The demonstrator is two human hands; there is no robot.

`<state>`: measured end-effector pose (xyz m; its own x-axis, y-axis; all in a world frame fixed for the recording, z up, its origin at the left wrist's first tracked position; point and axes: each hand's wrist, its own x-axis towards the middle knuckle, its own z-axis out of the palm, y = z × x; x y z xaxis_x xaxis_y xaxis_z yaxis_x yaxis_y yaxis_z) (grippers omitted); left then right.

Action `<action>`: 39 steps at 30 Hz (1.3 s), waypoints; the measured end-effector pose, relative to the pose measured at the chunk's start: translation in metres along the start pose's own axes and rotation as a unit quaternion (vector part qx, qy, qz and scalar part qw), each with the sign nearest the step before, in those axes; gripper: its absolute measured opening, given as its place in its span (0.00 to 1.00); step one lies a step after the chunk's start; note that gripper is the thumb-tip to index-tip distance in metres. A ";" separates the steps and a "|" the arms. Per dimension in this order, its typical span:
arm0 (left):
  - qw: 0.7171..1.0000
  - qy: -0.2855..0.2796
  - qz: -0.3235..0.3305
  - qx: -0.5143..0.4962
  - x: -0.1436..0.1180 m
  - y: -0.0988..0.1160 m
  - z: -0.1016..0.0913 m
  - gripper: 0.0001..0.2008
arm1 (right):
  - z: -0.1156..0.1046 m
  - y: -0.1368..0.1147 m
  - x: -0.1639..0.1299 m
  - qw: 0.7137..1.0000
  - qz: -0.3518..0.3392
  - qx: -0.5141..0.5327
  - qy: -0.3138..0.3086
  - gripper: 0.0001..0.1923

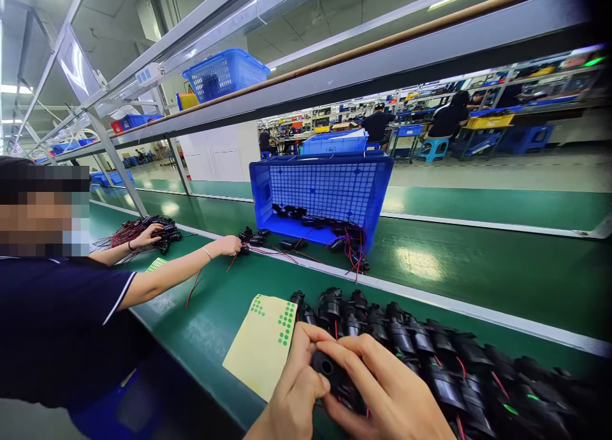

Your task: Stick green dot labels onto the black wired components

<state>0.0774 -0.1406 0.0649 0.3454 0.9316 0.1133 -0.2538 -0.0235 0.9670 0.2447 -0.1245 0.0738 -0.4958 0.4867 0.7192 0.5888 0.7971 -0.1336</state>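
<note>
The left hand is closed on a black part, its thumb and curled fingers pressing the near end; the right hand curls around the same part from the other side, fingertips meeting the left's. The part sits between both hands, above the green bench, its round, hollow end facing the wearer (the rest is mostly covered by fingers), so its long axis seems to run away from the viewer. Just beyond and to the right lie rows of black cylinders with red wires; at left, a cream sheet bears green dots. Farther off, a co-worker's hand touches black pieces near a blue crate
</note>
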 end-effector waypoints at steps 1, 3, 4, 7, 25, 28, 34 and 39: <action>1.000 -0.004 0.001 -0.006 0.001 -0.002 -0.001 0.17 | 0.000 0.000 0.000 1.000 0.001 0.001 0.003 0.18; 1.000 -0.010 0.012 -0.011 0.001 -0.003 -0.002 0.17 | 0.000 0.000 0.001 1.000 0.004 0.005 0.003 0.18; 1.000 -0.012 0.017 -0.010 0.002 -0.003 -0.002 0.17 | 0.000 0.000 0.000 1.000 0.007 0.008 0.004 0.18; 1.000 -0.011 0.023 0.006 0.002 0.000 -0.001 0.17 | 0.001 0.001 -0.003 1.000 0.019 0.018 0.002 0.19; 0.999 -0.033 0.020 -0.033 0.002 -0.004 -0.003 0.16 | 0.002 -0.001 -0.001 0.998 0.031 0.050 0.008 0.16; 0.998 -0.037 0.016 -0.042 0.002 -0.011 -0.007 0.17 | 0.002 -0.001 0.001 0.998 0.030 0.051 0.007 0.16; 0.999 -0.014 0.016 -0.030 0.001 -0.017 -0.009 0.17 | 0.005 -0.002 -0.001 0.999 0.010 0.034 0.023 0.16; 0.998 -0.013 0.005 -0.058 0.001 -0.012 -0.005 0.15 | 0.002 0.002 0.003 0.997 0.022 0.074 0.022 0.16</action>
<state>0.0766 -0.1373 0.0523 0.3656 0.9216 0.1303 -0.3600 0.0109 0.9329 0.2431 -0.1202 0.0741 -0.4422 0.5085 0.7389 0.5074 0.8211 -0.2615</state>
